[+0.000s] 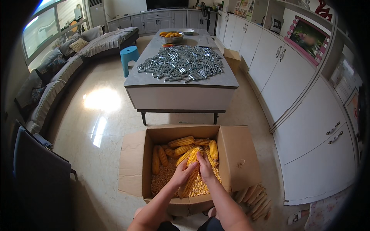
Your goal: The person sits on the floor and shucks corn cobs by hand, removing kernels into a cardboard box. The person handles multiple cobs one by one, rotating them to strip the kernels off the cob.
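In front of me stands an open cardboard box (238, 154), its flaps folded outward. Loose corn kernels (163, 178) cover its floor, and several whole yellow corn ears (181, 141) lie along the far and left sides. Over the kernels, my left hand (183, 174) and my right hand (205, 168) are both closed around a yellow ear of corn (195, 154). Below the fingers, a darker orange length of corn (189, 184) slants toward me. Whether that is the same ear or a second one I cannot tell.
Stripped cobs (255, 200) lie on the floor right of the box. Beyond it, a grey table (135, 79) bears many short metal tubes (181, 63) and a bowl of corn (171, 37). A blue stool (129, 57), sofa (86, 48) and white cabinets (287, 81) stand around.
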A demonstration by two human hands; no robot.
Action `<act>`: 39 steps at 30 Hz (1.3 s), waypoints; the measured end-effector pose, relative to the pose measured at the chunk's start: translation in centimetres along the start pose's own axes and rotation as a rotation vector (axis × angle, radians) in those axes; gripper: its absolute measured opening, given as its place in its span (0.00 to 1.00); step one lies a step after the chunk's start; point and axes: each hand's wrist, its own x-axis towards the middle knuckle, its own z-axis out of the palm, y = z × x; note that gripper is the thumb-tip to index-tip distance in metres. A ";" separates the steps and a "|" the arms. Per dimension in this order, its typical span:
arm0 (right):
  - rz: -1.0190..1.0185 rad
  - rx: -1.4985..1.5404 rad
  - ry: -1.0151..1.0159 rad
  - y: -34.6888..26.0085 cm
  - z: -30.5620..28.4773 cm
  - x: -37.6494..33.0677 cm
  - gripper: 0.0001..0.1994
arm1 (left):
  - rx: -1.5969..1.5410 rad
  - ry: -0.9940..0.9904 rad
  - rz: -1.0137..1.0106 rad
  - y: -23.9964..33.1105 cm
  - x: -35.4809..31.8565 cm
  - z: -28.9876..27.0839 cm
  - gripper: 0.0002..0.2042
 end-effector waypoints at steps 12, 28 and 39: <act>0.007 0.030 -0.027 -0.3 -0.8 0.0 0.13 | 0.106 -0.012 0.000 0.3 -0.2 0.0 0.19; 0.005 0.017 0.010 -1.2 -0.1 -0.3 0.15 | 0.033 0.048 -0.109 -1.0 0.5 -0.3 0.17; 0.167 -0.476 -0.138 2.6 0.5 -2.0 0.29 | -0.067 0.374 0.098 -1.8 1.7 -1.1 0.14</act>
